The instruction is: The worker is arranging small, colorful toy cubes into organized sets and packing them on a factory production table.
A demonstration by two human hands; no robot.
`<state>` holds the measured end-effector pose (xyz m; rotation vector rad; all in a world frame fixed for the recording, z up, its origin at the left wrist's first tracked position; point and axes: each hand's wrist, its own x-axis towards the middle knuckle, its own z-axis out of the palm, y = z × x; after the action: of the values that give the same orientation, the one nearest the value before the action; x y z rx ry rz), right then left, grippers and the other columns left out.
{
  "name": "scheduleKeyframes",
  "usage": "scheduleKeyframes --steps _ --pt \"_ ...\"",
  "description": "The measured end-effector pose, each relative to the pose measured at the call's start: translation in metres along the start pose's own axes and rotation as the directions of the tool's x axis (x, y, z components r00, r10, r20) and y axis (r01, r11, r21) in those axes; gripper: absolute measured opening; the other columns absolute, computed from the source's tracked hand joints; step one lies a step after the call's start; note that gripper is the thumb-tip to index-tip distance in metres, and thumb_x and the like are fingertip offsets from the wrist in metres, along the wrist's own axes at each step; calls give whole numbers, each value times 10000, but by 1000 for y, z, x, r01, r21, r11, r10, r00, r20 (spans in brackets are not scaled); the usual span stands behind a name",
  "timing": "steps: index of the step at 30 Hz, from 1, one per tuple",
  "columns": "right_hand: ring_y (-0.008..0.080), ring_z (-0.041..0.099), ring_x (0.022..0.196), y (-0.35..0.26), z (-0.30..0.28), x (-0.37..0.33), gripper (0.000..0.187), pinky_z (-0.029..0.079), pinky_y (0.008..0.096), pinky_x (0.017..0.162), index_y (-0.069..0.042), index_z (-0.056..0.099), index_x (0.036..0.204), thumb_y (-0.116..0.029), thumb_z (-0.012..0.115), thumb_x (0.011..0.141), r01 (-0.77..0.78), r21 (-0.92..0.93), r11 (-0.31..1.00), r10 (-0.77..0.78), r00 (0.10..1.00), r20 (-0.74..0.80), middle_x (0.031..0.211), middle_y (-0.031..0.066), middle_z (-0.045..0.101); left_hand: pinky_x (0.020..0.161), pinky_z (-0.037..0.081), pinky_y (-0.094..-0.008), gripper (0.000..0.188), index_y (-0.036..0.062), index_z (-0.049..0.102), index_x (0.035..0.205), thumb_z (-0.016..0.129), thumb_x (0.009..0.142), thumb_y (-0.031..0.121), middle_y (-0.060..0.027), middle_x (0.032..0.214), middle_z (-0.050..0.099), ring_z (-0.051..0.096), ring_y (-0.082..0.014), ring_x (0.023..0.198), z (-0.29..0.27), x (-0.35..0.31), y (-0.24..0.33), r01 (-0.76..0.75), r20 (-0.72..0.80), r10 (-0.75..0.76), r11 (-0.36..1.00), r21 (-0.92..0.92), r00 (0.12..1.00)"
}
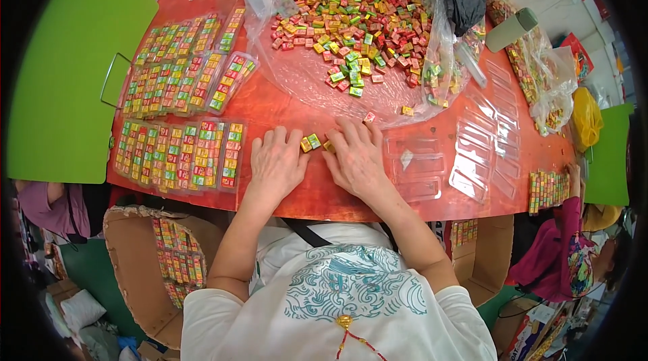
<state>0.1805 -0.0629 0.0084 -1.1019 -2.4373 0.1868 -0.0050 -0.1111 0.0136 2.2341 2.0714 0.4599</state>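
My left hand (278,164) lies on the red table (283,108) with its fingers apart. Beside its index finger and thumb sit small wrapped candies (310,142), yellow and green. My right hand (356,160) bends over the tabletop a short gap away, a yellow candy (329,147) between its thumb and index finger. Just beyond its fingertips lies a loose red candy (369,117). Whatever lies under either palm is hidden.
A large candy heap (364,16) spreads over clear plastic at the back. Filled trays (179,155) stand at left. Empty clear trays (413,166) lie at right, near a bottle (511,30). Cardboard boxes (135,253) flank my lap. Another person's sleeve (547,260) shows at far right.
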Motion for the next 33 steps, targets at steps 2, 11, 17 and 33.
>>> scheduleKeyframes --steps 2,11,17,33 --pt "311 519 1243 6 1 -7 331 316 496 1096 -83 637 1101 -223 741 820 -10 -10 1000 9 999 -33 1299 132 564 771 412 -457 282 92 629 1046 728 834 248 -120 1003 579 592 -304 978 -2 4 4 26 -27 -26 1000 -4 999" --pt "306 512 1244 1 22 -12 302 288 520 1093 -83 642 1051 -214 751 802 -30 -111 993 21 997 -79 1267 116 578 791 395 -447 315 118 645 1127 718 847 243 -112 1042 537 541 -303 999 18 4 6 -38 -42 37 999 -7 998" --pt "300 510 1250 -3 17 -2 317 275 510 1096 -93 651 1098 -222 732 820 -15 -5 1000 15 998 -64 1282 120 578 847 383 -459 446 100 631 1195 748 807 284 -136 1130 538 521 -314 1076 15 0 11 -5 -31 5 1000 -10 999" --pt "291 517 1237 4 10 2 268 259 524 1106 -76 647 1003 -275 727 843 -59 -74 996 53 996 -75 1217 102 602 895 365 -519 378 97 643 1138 703 826 302 -166 1171 542 510 -339 1130 33 6 16 -2 -191 7 1000 24 981"
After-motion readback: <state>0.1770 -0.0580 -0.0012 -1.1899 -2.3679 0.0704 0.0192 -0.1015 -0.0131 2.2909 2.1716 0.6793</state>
